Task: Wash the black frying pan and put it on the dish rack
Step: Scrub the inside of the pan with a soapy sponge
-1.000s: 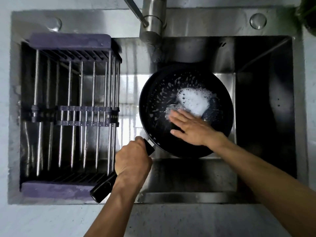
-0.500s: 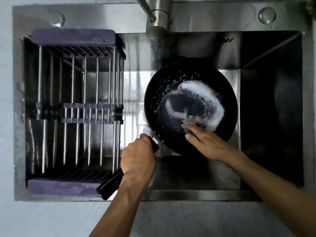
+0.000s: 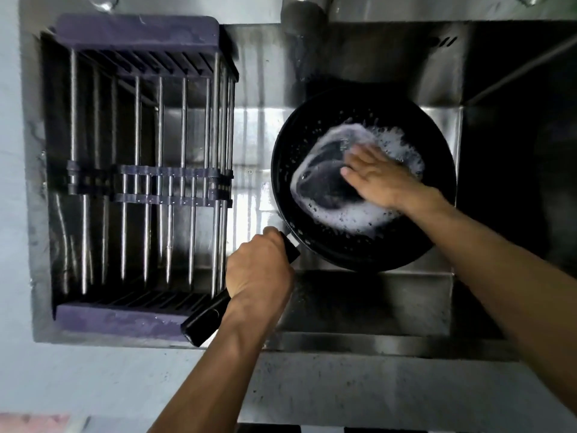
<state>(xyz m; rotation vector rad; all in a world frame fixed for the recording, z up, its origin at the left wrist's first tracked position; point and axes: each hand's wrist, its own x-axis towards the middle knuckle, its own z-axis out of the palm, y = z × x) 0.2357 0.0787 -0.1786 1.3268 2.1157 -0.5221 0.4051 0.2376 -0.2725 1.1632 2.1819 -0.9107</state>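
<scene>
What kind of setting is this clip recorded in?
Most likely a home kitchen, at the sink. A stainless steel sink holds a soapy black frying pan, a purple-framed dish rack sits over its left side, and a tap base stands behind.

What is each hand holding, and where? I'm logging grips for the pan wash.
Left hand grips the frying pan by its handle. Right hand presses flat inside; nothing visibly gripped.

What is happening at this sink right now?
A person is scrubbing a round black frying pan over the stainless steel sink. The left hand grips its black handle; the right hand rubs white soap foam around inside. The purple-ended metal dish rack on the left holds nothing visible.
</scene>
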